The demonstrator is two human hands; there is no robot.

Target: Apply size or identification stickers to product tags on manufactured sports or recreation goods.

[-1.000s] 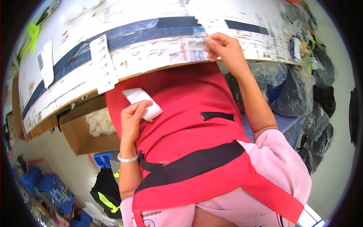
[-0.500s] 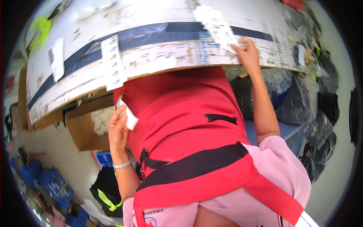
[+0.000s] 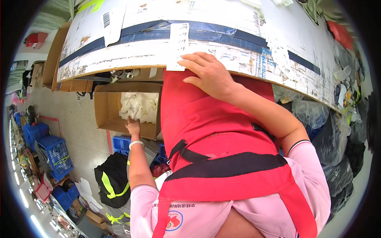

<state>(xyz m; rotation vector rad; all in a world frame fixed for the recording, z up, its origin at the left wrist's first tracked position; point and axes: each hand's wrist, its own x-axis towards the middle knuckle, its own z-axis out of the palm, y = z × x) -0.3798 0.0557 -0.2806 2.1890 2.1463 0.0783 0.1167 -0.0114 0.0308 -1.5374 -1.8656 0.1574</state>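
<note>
My left hand (image 3: 133, 126) reaches over the near side of a cardboard box (image 3: 106, 109) below the table. Its fingers look apart, next to a heap of crumpled white scraps (image 3: 139, 108) inside; I make out nothing held in it. My right hand (image 3: 208, 75) is at the table's front edge, fingers stretched out and open. Its fingertips reach the right side of a white strip of printed labels (image 3: 179, 41), which lies across the dark blue tape and overhangs the edge slightly. A second, pale pile of label strips (image 3: 279, 53) lies farther right on the table.
The worn white table (image 3: 139, 53) spans the far side. A white tag with a barcode (image 3: 114, 23) lies at its left. Blue crates (image 3: 55, 156) and a black bundle with a yellow-green band (image 3: 112, 178) stand on the floor at left. Clear and dark plastic bags (image 3: 331, 139) crowd the right.
My left hand has moved from in front of the apron down to the box, and the white piece it held no longer shows there. My right hand has left the right-hand pile for the label strip.
</note>
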